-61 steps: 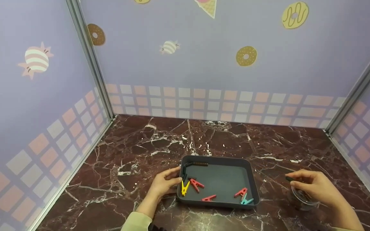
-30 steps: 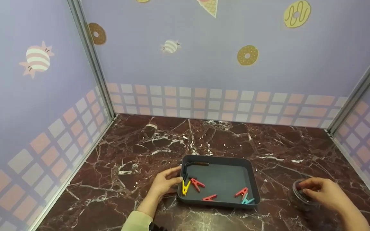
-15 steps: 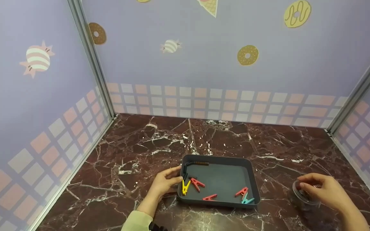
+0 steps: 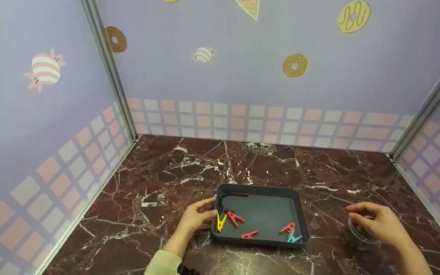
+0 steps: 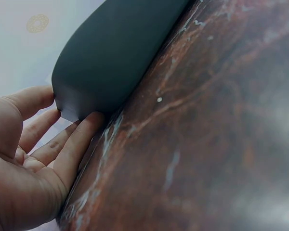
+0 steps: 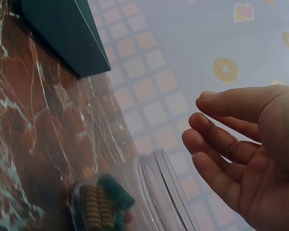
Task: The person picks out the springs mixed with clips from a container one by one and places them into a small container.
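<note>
Purple walls (image 4: 220, 76) with sweets and donuts on them go around a shiny, dark red tabletop (image 4: 159, 175) with white squiggles. Far over on the left, a stripy candy (image 4: 46, 68) is drawn on the side wall.

Next comes a pale green sleeve (image 4: 162, 263), and out of it comes the left hand (image 4: 193, 218). This hand pinches the left wall of a grey tray (image 4: 266, 212), with the thumb at the rim and the other fingers on the outside. It probably holds on there so the tray won't slide, and so the hand stays out of the way of the stuff inside.

The tray sits flat, near the middle. Black pieces (image 4: 220, 201) lie along its left side, close to the far corner. A yellow clip (image 4: 221, 222) is by the left wall, next to a red clip (image 4: 235, 217). A brown bumpy stick (image 4: 239, 194) lies by the far wall. Another red clip (image 4: 249, 234) is by the near wall. At the near right corner, one more red clip (image 4: 287, 228) meets a blue clip (image 4: 294, 238). They point every which way, so it looks like nobody lined them up.

To the right of the tray, well apart from it, a see-through jar (image 6: 149, 192) stands up straight. It has brown bumpy sticks (image 6: 96, 207) and green bits (image 6: 116, 192) in it. It may stand there because the right hand (image 4: 374, 221) can reach it easily. That hand is just above the top of the jar, with its fingers gently bent, a gap next to the thumb, and nothing in it.
</note>
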A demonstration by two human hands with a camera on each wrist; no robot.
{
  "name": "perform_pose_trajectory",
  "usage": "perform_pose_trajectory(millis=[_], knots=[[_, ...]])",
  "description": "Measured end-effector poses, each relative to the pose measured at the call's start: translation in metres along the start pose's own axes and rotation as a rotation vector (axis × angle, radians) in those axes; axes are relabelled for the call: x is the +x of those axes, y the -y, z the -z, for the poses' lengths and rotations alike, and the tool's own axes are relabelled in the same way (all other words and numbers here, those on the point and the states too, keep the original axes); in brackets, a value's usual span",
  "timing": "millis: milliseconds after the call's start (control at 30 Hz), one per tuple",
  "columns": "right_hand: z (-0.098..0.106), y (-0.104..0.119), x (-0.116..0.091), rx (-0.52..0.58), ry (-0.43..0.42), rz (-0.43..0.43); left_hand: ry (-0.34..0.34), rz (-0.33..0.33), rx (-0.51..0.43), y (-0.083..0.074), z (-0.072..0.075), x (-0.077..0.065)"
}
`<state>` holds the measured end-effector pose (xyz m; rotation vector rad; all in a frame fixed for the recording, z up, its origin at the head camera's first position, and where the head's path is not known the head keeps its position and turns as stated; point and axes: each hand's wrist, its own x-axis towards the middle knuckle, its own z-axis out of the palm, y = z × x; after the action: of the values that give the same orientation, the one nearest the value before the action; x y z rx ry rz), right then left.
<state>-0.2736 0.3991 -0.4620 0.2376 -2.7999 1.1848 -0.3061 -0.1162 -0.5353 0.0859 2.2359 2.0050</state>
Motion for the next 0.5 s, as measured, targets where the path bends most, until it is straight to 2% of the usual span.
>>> perform_pose_trajectory(millis=[133, 367, 500], knots=[[-0.006, 0.004, 0.005, 0.011, -0.033, 0.048, 0.001, 0.017, -0.018, -0.001, 0.0, 0.0], [-0.017, 0.016, 0.013, 0.078, -0.018, 0.058, 0.025, 0.04, -0.075, -0.002, 0.0, 0.0], [-0.026, 0.024, 0.02, 0.114, -0.014, 0.095, 0.033, 0.044, -0.094, -0.001, 0.0, 0.001]])
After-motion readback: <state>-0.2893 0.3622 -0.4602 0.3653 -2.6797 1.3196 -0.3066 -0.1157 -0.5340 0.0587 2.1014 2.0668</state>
